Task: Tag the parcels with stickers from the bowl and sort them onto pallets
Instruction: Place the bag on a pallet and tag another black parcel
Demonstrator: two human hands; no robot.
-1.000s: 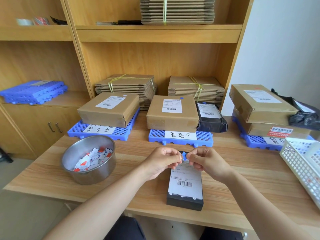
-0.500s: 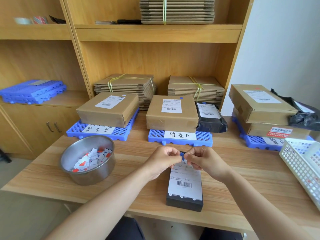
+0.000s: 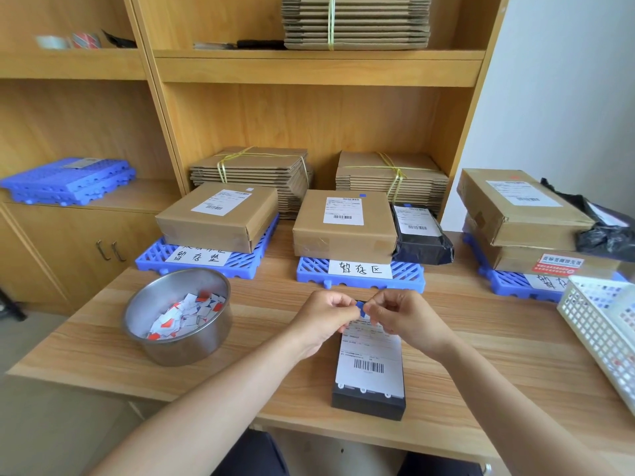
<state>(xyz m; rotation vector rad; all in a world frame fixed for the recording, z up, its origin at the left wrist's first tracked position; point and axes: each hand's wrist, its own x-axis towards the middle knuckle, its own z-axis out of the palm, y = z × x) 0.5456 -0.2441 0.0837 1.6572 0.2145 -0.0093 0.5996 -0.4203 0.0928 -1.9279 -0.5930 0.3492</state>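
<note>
The left hand [image 3: 323, 317] and right hand [image 3: 409, 321] both pinch 1 small blue sticker [image 3: 360, 306] with curled fingertips, just above the far end of the parcel [image 3: 369, 372]. The parcel is flat and black with a white barcode label, and lies on the table [image 3: 481, 355] near its front edge.

We are in a small parcel-sorting room or shipping office. We see wooden shelving [image 3: 319, 68] stacked with strapped bundles of flattened cartons [image 3: 355, 22], rolls of tape [image 3: 84, 39] on a side shelf, and a wooden worktable [image 3: 498, 338] lined with blue plastic pallets [image 3: 409, 273] bearing handwritten signs [image 3: 360, 269], each carrying boxes [image 3: 343, 237] with barcoded shipping labels [image 3: 343, 210].
</note>
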